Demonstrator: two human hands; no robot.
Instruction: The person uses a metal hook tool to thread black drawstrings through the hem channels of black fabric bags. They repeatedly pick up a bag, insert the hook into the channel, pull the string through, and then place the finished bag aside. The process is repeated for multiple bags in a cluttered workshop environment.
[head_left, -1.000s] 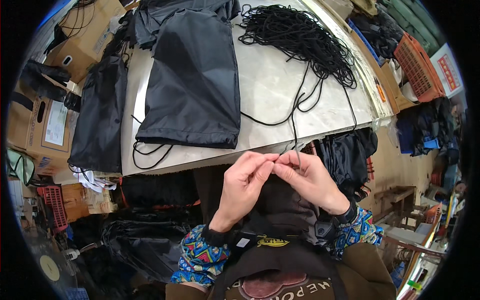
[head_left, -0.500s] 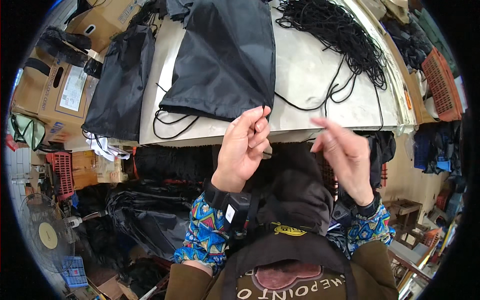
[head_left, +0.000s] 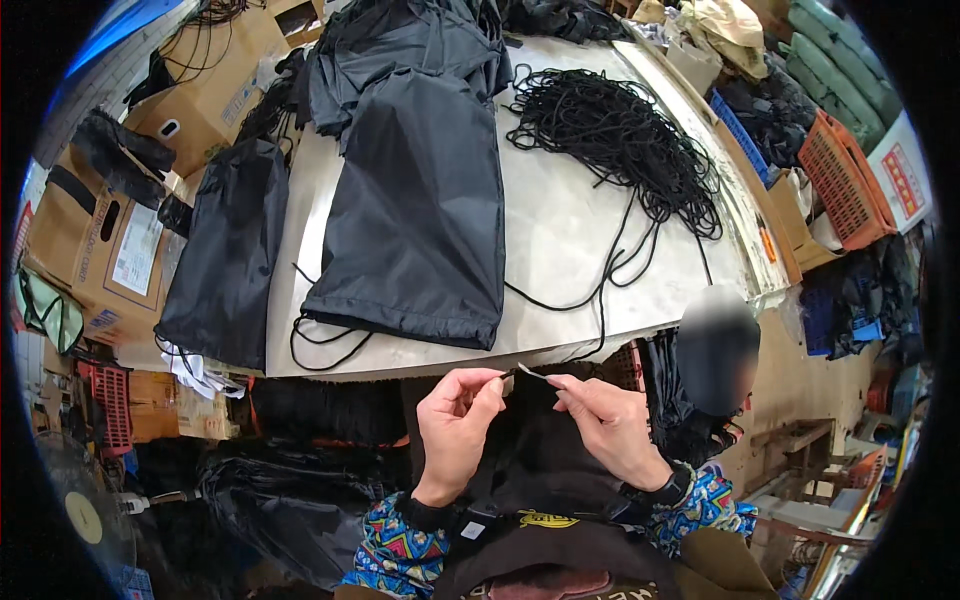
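Note:
My left hand [head_left: 460,415] is closed in a pinch at a small dark tip, too small to make out, in front of the table edge. Beside it my right hand [head_left: 612,425] pinches a thin, pale grey strip [head_left: 535,374] that points at the left fingertips. Just beyond the hands, a black drawstring bag [head_left: 415,210] lies flat on the table, its hemmed mouth toward me. A loop of black cord [head_left: 332,362] hangs out at its left corner. Another black cord [head_left: 560,306] runs right from the bag toward a tangled heap of black cord [head_left: 610,135].
A second black bag [head_left: 225,255] hangs over the left of the pale table [head_left: 560,250], beside cardboard boxes [head_left: 110,250]. More black fabric [head_left: 410,45] is piled at the back. An orange crate [head_left: 845,180] stands right; a fan [head_left: 85,518] is lower left.
My hands have come together lower down, in front of the table edge. The right hand has moved left toward the left one, and the grey strip now shows. The view has shifted.

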